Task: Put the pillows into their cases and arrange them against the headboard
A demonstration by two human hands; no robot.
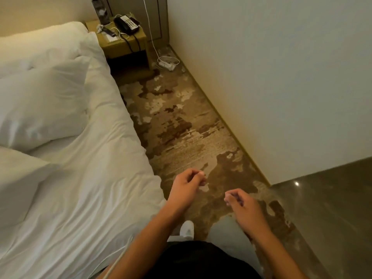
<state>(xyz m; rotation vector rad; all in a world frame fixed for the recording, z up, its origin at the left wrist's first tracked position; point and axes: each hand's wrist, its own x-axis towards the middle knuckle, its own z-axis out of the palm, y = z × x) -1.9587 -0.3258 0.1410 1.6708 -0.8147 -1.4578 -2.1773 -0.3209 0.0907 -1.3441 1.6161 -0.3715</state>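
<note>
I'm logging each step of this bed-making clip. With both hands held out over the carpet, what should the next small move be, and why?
Probably turn left and reach for the nearest pillow on the bed. The left hand and right hand hover loosely curled over the carpet holding nothing, while the pillows lie out on the duvet rather than lined up at the head of the bed.

Near pillow cut by left edge.

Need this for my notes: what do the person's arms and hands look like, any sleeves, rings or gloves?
Both forearms are bare, with no sleeves in view. The left hand and right hand wear no gloves; no rings, watch or bracelets are visible. A black top shows at the bottom edge.
</note>
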